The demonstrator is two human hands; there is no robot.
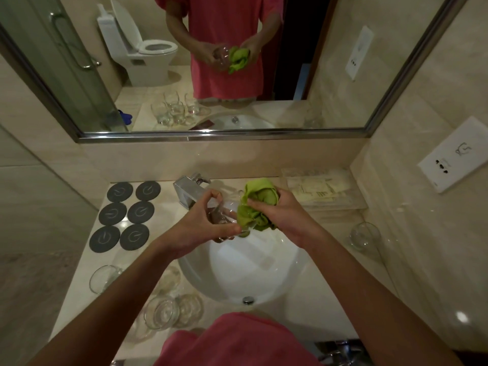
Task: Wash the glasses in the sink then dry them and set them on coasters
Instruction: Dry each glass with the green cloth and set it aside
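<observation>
Green cloth [257,204] bunched in right hand [285,215], pressed to glass [224,215] gripped by left hand [203,223] over sink [253,268]. Drying step, likely. Six coasters [125,215] bare at left; next, finish wiping, set glass on one.

Lighting: dim, warm, yellowish indoor cast. Glare: small bright spots on the counter [460,317] and white sink [264,262] basin. Shadows: soft, weak. Distortion: wide-angle bowing, mirror frame [211,138] and walls curved toward edges. Focus: overall soft; corners darker, mild blur.
</observation>
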